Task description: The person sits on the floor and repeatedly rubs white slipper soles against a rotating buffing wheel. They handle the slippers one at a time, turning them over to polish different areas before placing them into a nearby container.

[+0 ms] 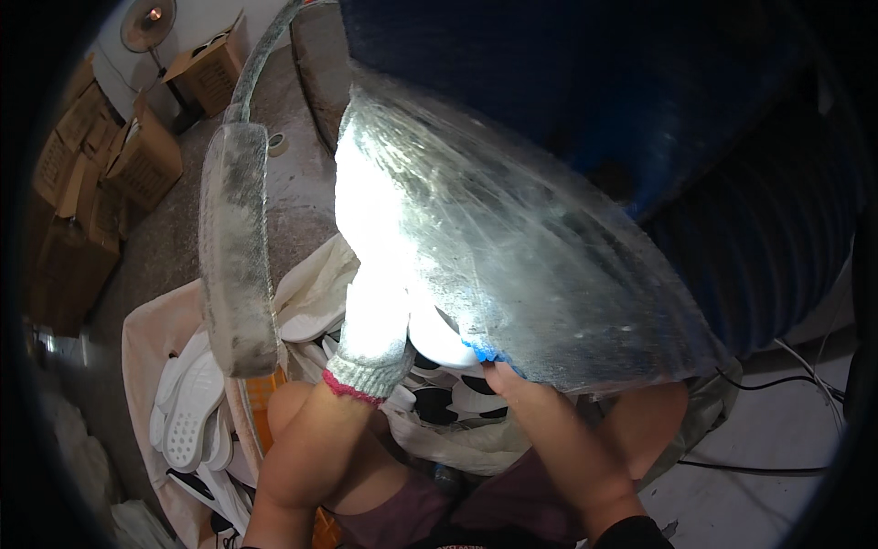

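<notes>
My left hand (377,316), in a white knit glove with a red cuff, reaches up into a very bright glare. Its fingers are lost in the overexposure. A white shoe sole (439,336) shows between my two hands, its upper end hidden by glare and plastic. My right hand (490,353) wears a blue glove and lies mostly behind a clouded plastic sheet (549,274), close against the sole. Whether either hand grips the sole cannot be made out. Below them, a pale cloth sack (466,446) between my legs contains several white and black soles (435,405).
A dark blue machine housing (480,62) and ribbed hose (754,261) stand at the right. A plastic-wrapped padded arm (236,254) hangs at left. White soles (195,405) lie in a pinkish bag (140,336). Cardboard boxes (144,165), a fan (147,24) and cables (754,469) surround.
</notes>
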`<state>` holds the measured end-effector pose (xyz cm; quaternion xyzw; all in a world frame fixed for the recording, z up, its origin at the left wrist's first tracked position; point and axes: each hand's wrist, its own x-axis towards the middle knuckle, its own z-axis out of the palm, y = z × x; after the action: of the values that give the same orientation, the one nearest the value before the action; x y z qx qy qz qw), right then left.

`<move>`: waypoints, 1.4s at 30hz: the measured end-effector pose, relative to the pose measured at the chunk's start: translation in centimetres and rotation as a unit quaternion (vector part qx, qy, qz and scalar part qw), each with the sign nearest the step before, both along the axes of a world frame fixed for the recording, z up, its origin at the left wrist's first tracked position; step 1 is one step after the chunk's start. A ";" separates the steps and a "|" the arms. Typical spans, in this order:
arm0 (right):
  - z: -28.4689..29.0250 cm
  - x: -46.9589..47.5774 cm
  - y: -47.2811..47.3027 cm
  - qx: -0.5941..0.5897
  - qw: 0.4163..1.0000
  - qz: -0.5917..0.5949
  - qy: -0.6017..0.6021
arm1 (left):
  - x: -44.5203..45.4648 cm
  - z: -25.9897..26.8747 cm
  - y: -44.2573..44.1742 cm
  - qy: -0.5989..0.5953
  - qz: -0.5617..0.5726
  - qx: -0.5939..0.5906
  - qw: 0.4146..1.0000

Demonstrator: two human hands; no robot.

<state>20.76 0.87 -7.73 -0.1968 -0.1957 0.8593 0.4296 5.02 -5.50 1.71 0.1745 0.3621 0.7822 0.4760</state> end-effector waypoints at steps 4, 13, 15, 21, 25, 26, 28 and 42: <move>-0.4 -1.7 2.4 -0.001 0.999 -0.034 0.023 | 0.4 1.7 0.2 0.054 0.031 0.007 0.998; 6.2 -3.5 -1.9 -0.008 0.992 -0.070 0.107 | 0.3 1.3 1.3 -0.075 -0.011 0.109 0.991; 8.1 -1.5 -5.2 -0.036 0.989 -0.027 0.143 | 0.2 0.8 1.5 -0.136 -0.037 0.172 0.975; 10.6 5.9 -13.6 -0.123 0.972 -0.100 -0.172 | 1.7 -0.2 1.4 -0.130 0.021 0.124 0.984; 12.3 6.6 -15.1 0.131 0.930 -0.064 -0.338 | 2.4 -0.2 1.0 -0.121 0.009 0.117 0.986; 12.7 6.2 -14.8 0.103 0.951 -0.056 -0.287 | 2.4 0.0 0.8 -0.115 -0.016 0.142 0.983; 13.4 5.3 -13.6 0.071 0.971 -0.039 -0.223 | 2.3 0.4 0.6 -0.123 -0.040 0.158 0.979; 6.7 1.0 -1.6 0.182 0.976 -0.010 -0.122 | -2.1 -2.0 4.5 -0.092 -0.010 0.103 0.990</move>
<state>21.80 -0.72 -1.04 -0.2204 -0.3981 0.7743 0.4399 2.89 -0.98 -0.24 0.1535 0.2322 0.8234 0.4946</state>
